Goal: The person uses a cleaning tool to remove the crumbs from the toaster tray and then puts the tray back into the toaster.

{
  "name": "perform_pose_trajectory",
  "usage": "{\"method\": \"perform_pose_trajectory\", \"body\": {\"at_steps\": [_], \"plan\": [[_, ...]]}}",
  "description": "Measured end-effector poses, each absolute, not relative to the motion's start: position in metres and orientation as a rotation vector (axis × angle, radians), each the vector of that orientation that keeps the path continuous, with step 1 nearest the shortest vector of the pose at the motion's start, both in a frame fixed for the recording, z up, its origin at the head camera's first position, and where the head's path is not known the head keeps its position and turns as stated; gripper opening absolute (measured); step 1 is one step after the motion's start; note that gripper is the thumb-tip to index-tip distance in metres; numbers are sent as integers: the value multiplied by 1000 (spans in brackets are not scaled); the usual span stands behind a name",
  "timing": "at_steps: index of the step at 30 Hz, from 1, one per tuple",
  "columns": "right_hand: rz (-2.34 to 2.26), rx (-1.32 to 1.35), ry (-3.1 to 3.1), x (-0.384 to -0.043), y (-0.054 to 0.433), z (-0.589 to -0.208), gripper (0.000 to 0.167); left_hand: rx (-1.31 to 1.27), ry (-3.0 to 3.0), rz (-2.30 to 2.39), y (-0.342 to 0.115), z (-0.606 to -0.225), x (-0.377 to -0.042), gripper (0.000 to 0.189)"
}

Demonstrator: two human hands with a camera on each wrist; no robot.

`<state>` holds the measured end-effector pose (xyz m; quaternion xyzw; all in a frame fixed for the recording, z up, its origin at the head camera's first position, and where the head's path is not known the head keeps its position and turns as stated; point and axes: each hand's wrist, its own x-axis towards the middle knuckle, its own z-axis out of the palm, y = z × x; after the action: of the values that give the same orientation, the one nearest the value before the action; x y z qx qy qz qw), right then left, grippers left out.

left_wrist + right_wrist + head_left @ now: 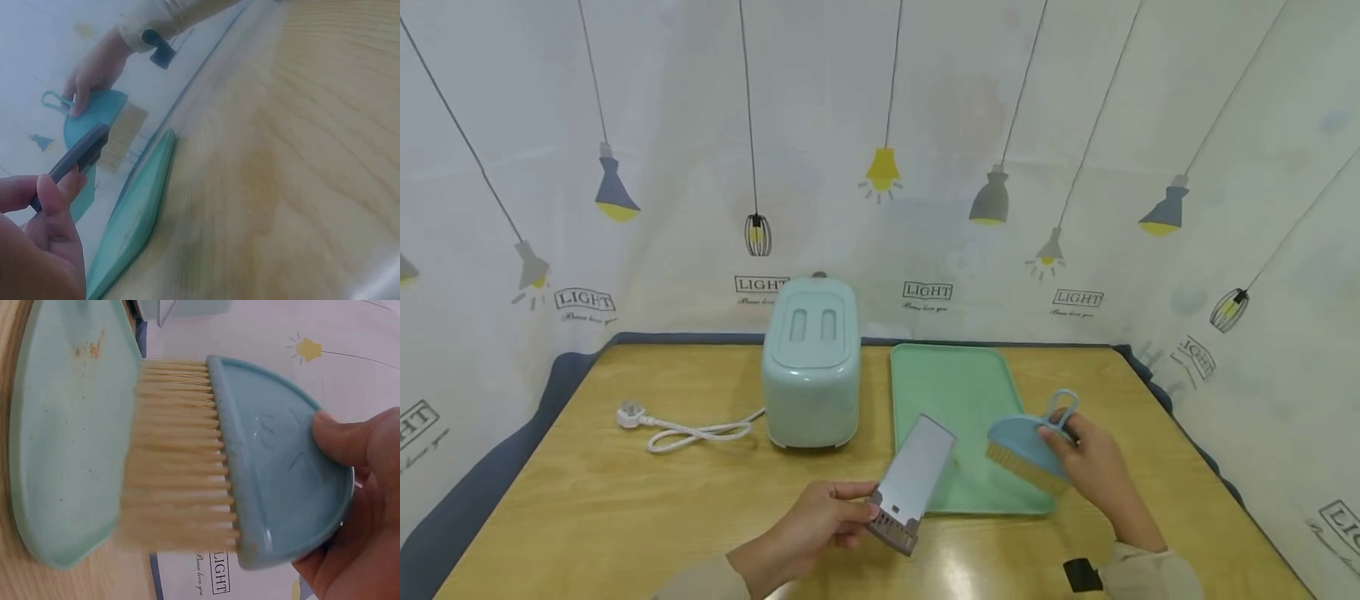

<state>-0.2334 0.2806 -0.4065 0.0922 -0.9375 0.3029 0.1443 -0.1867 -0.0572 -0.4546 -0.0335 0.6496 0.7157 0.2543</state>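
My left hand (pixel 820 521) pinches a flat metal crumb tray (pixel 917 467) by its brown slotted end. Its far end reaches over the near left part of a green tray (pixel 951 375). In my right hand (pixel 1097 467) is a blue hand brush (pixel 1028 440) with pale bristles (pixel 175 462), gripped by its rounded back near the loop handle. The brush is held above the right side of the green tray, apart from the crumb tray. Brown crumbs (pixel 94 349) and scattered specks lie on the green tray in the right wrist view.
A mint-green toaster (pixel 812 367) with a lid over its top stands left of the green tray. Its white cord and plug (pixel 632 415) lie on the wooden table (pixel 587 500) further left. Behind the table hangs a lamp-patterned cloth (pixel 820 108).
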Motion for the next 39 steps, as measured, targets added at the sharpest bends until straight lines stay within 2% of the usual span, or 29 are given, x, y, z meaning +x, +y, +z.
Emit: {"method": "perform_pose_trajectory", "body": {"at_steps": [10,19,28,32,39], "plan": [[1525,58,-2646,-220,280,-397,39,-71,1728,1979,-89,-446,-183,58],[1738,-168,-2674,-197,275,-416,42,-118,1743,1978,-98,-449,-171,56],[1913,-424,-2716,-153,283,-455,39,-139,1723,1991,-97,-456,-160,58],[2060,-360,-2742,-134,301,-467,41,-130,1701,1980,-97,-459,-158,58],[2196,-162,-2786,-114,337,-477,58,-113,1684,1991,-97,-461,-153,58]]}}
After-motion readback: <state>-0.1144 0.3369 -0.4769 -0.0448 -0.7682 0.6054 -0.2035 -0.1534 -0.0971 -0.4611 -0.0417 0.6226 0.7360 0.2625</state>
